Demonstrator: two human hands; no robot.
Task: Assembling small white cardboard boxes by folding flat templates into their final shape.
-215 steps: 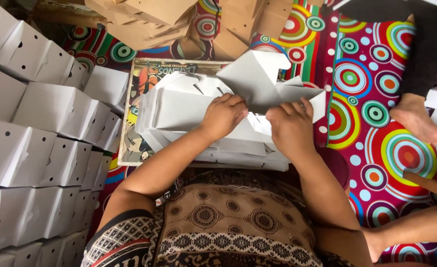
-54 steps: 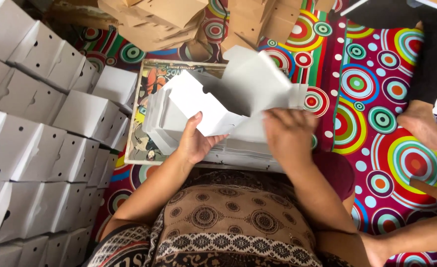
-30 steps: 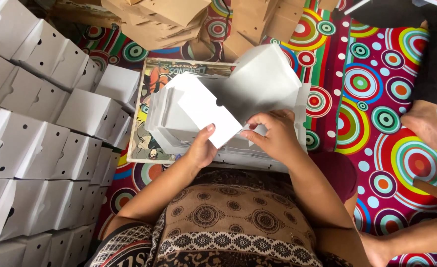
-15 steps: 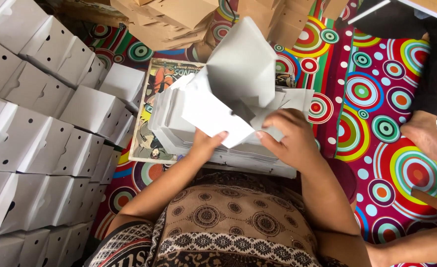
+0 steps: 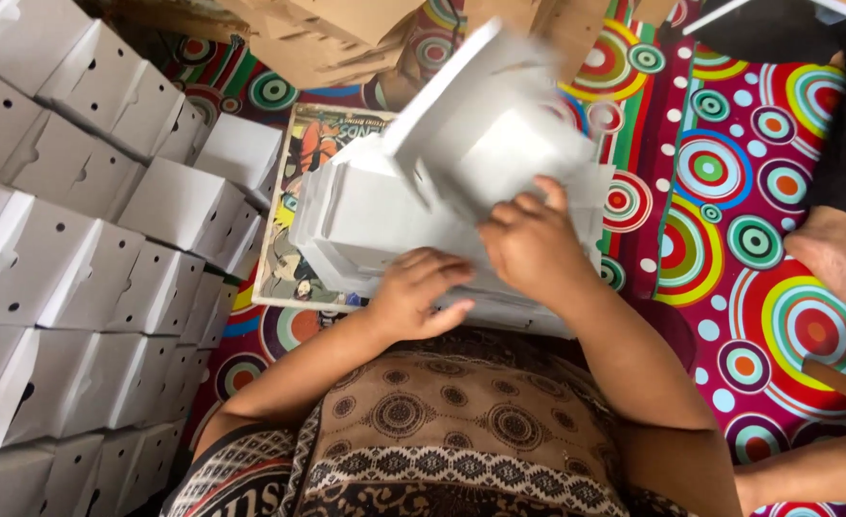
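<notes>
Box: half-folded white cardboard box [image 5: 499, 144], raised above the stack of flat white blanks [image 5: 365, 225], its lid flap tilted up and blurred.
Right hand: right hand [image 5: 528, 244] grips the near edge of the box, fingers curled over the card, just above the stack.
Left hand: left hand [image 5: 418, 292] lies on the near side of the stack, fingers loosely bent and pressing the blanks; it clasps nothing that I can make out.
Stack: rests on a printed comic-style sheet [image 5: 303, 191], which pokes out on the stack's left.
Finished boxes: rows of folded white boxes with small round holes [image 5: 78, 249], piled left of the stack.
Brown cartons: brown cardboard [image 5: 337, 38] beyond the stack.
Mat: bright mat with circles [image 5: 729, 239] right of the stack.
Other person: bare foot [image 5: 830, 254] on the mat, well right of the stack.
</notes>
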